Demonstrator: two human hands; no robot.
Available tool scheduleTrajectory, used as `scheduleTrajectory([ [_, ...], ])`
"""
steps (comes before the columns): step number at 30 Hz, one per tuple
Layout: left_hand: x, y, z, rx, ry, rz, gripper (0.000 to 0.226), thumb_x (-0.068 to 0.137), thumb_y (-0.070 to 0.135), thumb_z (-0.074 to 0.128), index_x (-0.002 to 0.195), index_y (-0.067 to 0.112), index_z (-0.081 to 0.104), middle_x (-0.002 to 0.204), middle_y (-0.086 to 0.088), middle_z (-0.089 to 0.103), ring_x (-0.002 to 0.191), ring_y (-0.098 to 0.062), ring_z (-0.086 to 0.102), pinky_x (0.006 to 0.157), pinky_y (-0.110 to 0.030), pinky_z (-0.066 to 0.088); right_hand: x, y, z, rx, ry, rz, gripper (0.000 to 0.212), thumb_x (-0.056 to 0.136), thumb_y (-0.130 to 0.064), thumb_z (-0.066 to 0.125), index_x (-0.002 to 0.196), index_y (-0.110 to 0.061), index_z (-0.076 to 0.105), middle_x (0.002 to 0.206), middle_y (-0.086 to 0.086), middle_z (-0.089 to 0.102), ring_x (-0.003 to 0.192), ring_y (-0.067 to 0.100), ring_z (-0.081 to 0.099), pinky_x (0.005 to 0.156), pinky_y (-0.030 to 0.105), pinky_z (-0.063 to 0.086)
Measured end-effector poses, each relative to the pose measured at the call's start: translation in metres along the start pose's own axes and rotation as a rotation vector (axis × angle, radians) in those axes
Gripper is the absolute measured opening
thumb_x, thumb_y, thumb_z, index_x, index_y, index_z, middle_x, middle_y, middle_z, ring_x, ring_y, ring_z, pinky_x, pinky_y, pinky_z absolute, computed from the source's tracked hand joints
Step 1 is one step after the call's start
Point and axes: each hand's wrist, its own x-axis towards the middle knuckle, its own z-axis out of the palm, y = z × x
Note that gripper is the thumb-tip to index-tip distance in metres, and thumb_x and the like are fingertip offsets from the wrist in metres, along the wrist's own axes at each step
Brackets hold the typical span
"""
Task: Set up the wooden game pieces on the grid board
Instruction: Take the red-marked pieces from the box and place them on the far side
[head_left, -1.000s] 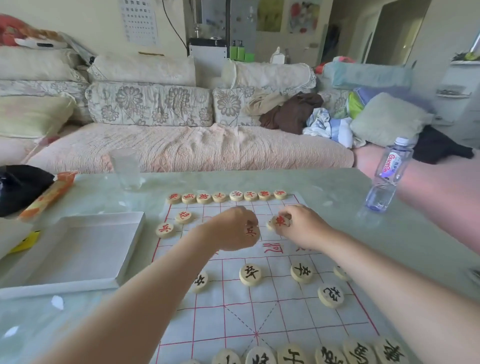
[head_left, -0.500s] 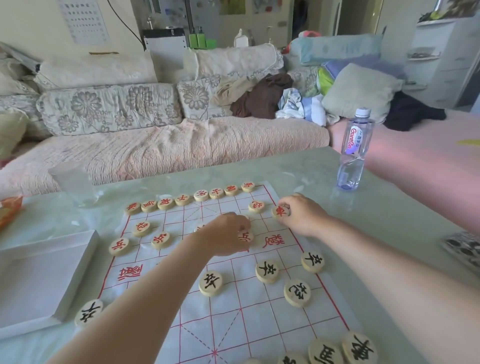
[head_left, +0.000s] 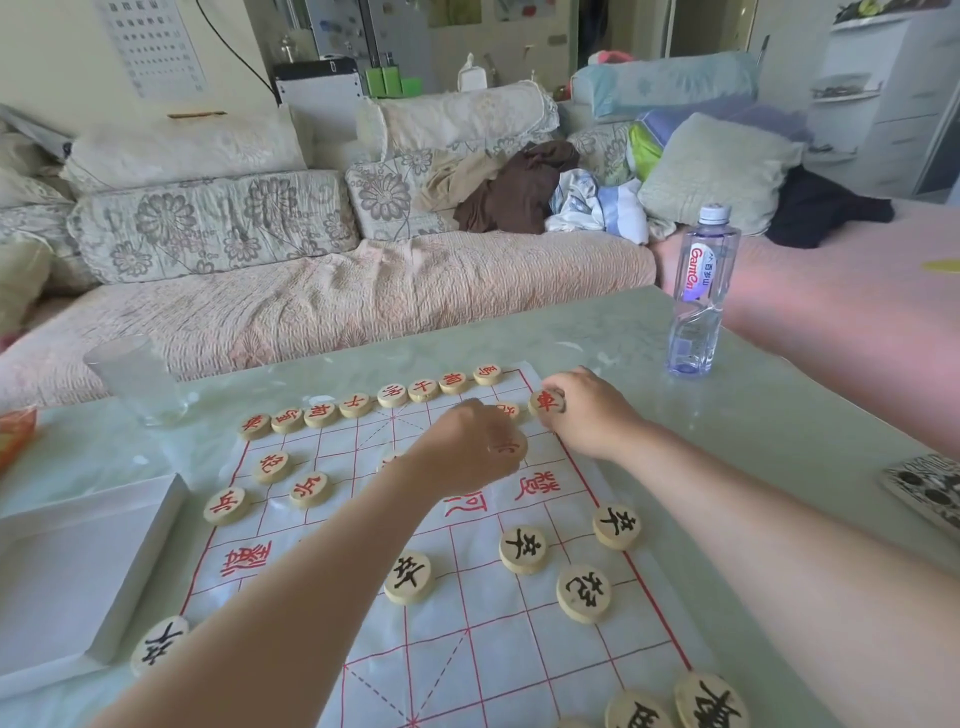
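Because the wooden game pieces are small rigid discs, expect them to be light, hard and not fragile; judge the faces as smooth enough to slide on the thin sheet. Take each one by its rim, thumb opposite fingertip, so the printed character stays readable.

Your right hand (head_left: 589, 415) pinches the red-marked disc (head_left: 546, 402) by its edge, fingers narrow around it, just inside the far right corner of the grid board (head_left: 467, 649). That corner point of the back row (head_left: 363, 402) is vacant, so the disc probably belongs there.

Your left hand (head_left: 467, 452) is curled over another red piece (head_left: 505, 447) near the river text, fingers closed on it; whether that piece is lifted or resting cannot be told.

The board is a soft sheet, so set pieces down without dragging, or the sheet may wrinkle and shift the black pieces (head_left: 522, 548) nearer you.

Compared with half a second earlier, your right hand has carried its disc farther toward the back corner, and your left hand has advanced up the board. The water bottle (head_left: 698, 291) stands well clear on the table (head_left: 779, 415).
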Motion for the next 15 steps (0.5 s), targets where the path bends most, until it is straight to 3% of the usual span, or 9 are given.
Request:
scheduleTrajectory([
  [2,0.013,0.011,0.007,-0.010,0.020,-0.001,0.037,0.079,0.037,0.066,0.112,0.020,0.064,0.110,0.001,0.058,0.096,-0.019,0.057,0.082,-0.035,0.052,0.007,0.004,-0.004,0.018,0.013,0.007,0.010,0.090,-0.036,0.062,0.084,-0.032,0.055,0.110,0.002,0.051,0.095,0.025,0.057,0.082,0.034,0.046],
  [4,0.027,0.019,0.014,0.028,0.041,-0.006,0.036,0.080,0.038,0.064,0.111,0.020,0.063,0.108,0.001,0.062,0.100,-0.019,0.056,0.083,-0.035,0.051,0.015,0.011,-0.005,0.027,0.048,0.015,0.034,0.089,-0.031,0.065,0.066,-0.034,0.039,0.104,0.003,0.050,0.092,0.026,0.057,0.075,0.031,0.041],
  [6,0.039,0.023,0.020,0.050,0.060,-0.016,0.034,0.079,0.041,0.064,0.109,0.024,0.063,0.107,0.001,0.064,0.099,-0.018,0.056,0.080,-0.033,0.051,0.020,0.017,-0.008,0.040,0.068,0.015,0.039,0.089,-0.030,0.066,0.064,-0.034,0.037,0.103,0.004,0.049,0.090,0.026,0.055,0.074,0.030,0.039],
  [9,0.053,0.024,0.027,0.105,0.069,-0.022,0.036,0.078,0.048,0.064,0.110,0.030,0.062,0.109,0.001,0.064,0.099,-0.018,0.057,0.077,-0.030,0.049,0.027,0.024,-0.006,0.052,0.066,0.018,0.033,0.089,-0.028,0.066,0.066,-0.030,0.042,0.105,0.007,0.051,0.087,0.026,0.055,0.073,0.029,0.038],
  [12,0.059,0.023,0.033,0.170,0.032,0.003,0.043,0.078,0.055,0.065,0.114,0.032,0.062,0.112,0.003,0.061,0.105,-0.018,0.055,0.076,-0.031,0.046,0.035,0.029,-0.001,0.073,0.060,-0.001,0.009,0.088,-0.031,0.067,0.089,-0.025,0.060,0.113,0.007,0.052,0.095,0.027,0.056,0.080,0.029,0.041],
  [15,0.062,0.018,0.034,0.133,0.061,0.037,0.044,0.077,0.061,0.065,0.109,0.032,0.065,0.109,0.007,0.062,0.103,-0.016,0.055,0.081,-0.034,0.049,0.042,0.031,0.005,0.077,0.053,0.000,0.029,0.089,-0.032,0.066,0.115,-0.020,0.064,0.121,0.007,0.052,0.108,0.026,0.056,0.091,0.029,0.041],
])
